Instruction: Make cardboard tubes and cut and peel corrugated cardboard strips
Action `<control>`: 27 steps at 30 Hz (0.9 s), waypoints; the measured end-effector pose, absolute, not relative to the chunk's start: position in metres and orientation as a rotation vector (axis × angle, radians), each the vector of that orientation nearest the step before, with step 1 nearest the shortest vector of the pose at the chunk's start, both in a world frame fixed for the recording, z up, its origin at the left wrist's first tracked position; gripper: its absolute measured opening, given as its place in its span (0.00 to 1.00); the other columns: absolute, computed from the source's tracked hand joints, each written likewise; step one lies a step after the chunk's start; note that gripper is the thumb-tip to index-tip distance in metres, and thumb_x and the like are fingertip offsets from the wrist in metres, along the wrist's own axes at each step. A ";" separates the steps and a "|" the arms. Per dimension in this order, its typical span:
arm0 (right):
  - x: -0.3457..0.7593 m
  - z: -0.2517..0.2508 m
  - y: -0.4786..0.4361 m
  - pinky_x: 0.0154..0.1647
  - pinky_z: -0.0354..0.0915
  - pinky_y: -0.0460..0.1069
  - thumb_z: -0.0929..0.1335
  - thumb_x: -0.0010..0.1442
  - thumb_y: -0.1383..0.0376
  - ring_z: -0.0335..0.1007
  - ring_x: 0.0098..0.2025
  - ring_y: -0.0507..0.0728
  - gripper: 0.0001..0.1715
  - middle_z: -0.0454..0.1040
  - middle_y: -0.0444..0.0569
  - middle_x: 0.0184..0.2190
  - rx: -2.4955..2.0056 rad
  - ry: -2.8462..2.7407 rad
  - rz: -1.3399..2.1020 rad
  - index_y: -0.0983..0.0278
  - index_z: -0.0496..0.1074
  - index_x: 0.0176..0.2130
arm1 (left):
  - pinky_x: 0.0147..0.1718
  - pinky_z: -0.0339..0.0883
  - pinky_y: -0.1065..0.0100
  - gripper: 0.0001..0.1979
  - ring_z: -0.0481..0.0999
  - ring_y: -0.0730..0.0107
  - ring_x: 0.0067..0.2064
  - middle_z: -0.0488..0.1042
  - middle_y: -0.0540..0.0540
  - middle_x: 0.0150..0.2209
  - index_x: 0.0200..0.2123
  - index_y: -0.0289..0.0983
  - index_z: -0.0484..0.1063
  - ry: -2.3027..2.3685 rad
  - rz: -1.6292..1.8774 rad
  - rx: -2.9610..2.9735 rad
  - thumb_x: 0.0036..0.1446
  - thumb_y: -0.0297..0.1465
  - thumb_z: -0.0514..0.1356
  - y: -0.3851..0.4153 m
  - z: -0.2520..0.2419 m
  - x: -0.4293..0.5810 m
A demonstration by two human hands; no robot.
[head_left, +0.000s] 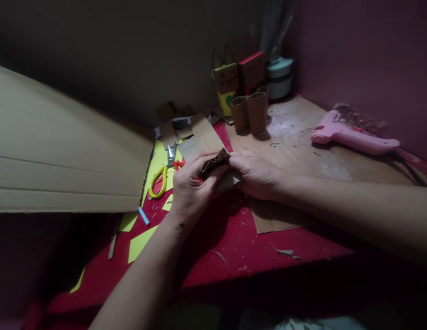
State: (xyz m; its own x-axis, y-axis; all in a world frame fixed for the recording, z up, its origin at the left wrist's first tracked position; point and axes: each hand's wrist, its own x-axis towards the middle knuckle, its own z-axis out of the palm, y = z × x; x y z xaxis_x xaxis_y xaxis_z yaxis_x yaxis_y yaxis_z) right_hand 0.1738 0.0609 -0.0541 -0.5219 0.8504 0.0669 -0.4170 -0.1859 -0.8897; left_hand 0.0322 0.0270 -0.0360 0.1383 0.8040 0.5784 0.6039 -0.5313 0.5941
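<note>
A small curled piece of brown cardboard (214, 164) is held between my two hands over the red cloth. My left hand (192, 183) wraps round its left side, thumb in front. The fingers of my right hand (252, 172) pinch its right end, and a lighter flap of it shows below them. Just left of my left hand lie scissors (158, 182) with a yellow handle loop and a red one, blades pointing away. Behind my hands stand several cardboard tubes (257, 112).
A pink glue gun (357, 137) lies at the right on a brown board (292, 153). Cardboard figures (227, 80) and a lidded container (280, 78) stand at the back. A large cardboard sheet (72, 151) juts in from the left; yellow paper (141, 243) lies beside it.
</note>
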 end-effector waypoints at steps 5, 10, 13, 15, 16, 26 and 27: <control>0.162 -0.066 0.062 0.24 0.57 0.46 0.63 0.46 0.73 0.58 0.23 0.50 0.08 0.65 0.42 0.18 -0.584 -1.104 1.836 0.64 0.64 0.18 | 0.35 0.70 0.68 0.05 0.75 0.70 0.33 0.78 0.51 0.32 0.32 0.42 0.79 1.462 1.399 2.072 0.53 0.30 0.62 0.026 -0.036 0.036; 0.159 -0.074 0.065 0.26 0.59 0.47 0.64 0.46 0.73 0.59 0.22 0.50 0.07 0.65 0.42 0.18 -0.588 -1.117 1.840 0.64 0.65 0.19 | 0.25 0.66 0.71 0.04 0.72 0.72 0.26 0.77 0.51 0.25 0.29 0.41 0.80 1.521 1.421 1.662 0.50 0.31 0.64 0.023 -0.033 0.041; 0.160 -0.074 0.065 0.25 0.59 0.47 0.63 0.46 0.72 0.59 0.21 0.50 0.07 0.65 0.42 0.17 -0.613 -1.141 1.824 0.63 0.65 0.19 | 0.22 0.65 0.71 0.04 0.72 0.72 0.25 0.77 0.50 0.24 0.28 0.39 0.80 1.502 1.417 1.533 0.49 0.32 0.65 0.024 -0.030 0.041; 0.161 -0.072 0.065 0.25 0.59 0.47 0.64 0.46 0.72 0.60 0.22 0.51 0.07 0.65 0.42 0.17 -0.630 -1.172 1.807 0.63 0.66 0.20 | 0.21 0.64 0.71 0.04 0.71 0.72 0.24 0.76 0.50 0.23 0.28 0.39 0.80 1.506 1.422 1.503 0.48 0.32 0.65 0.025 -0.029 0.040; 0.162 -0.071 0.065 0.25 0.59 0.47 0.64 0.46 0.72 0.61 0.22 0.51 0.07 0.66 0.43 0.18 -0.631 -1.188 1.800 0.64 0.67 0.20 | 0.21 0.64 0.72 0.04 0.71 0.73 0.23 0.76 0.50 0.23 0.28 0.38 0.80 1.512 1.424 1.498 0.48 0.32 0.66 0.025 -0.029 0.040; 0.158 -0.065 0.060 0.26 0.65 0.50 0.63 0.44 0.76 0.64 0.20 0.53 0.08 0.66 0.42 0.13 -0.511 -0.943 2.010 0.64 0.67 0.22 | 0.20 0.61 0.72 0.04 0.69 0.75 0.23 0.75 0.52 0.22 0.27 0.41 0.80 1.533 1.414 1.628 0.50 0.31 0.64 0.019 -0.030 0.044; 0.157 -0.067 0.060 0.26 0.65 0.50 0.63 0.44 0.76 0.65 0.20 0.54 0.08 0.66 0.42 0.14 -0.514 -0.949 2.001 0.64 0.68 0.22 | 0.20 0.61 0.72 0.04 0.68 0.75 0.23 0.74 0.53 0.21 0.26 0.41 0.80 1.535 1.414 1.629 0.50 0.31 0.65 0.019 -0.030 0.045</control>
State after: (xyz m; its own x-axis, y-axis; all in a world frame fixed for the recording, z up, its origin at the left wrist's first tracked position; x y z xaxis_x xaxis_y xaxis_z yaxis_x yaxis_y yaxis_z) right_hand 0.1573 0.0602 -0.0666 -0.5623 0.8269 -0.0090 -0.5162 -0.3595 -0.7773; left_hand 0.0448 0.0188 -0.0298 -0.1688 0.9240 0.3430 0.4177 -0.2481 0.8741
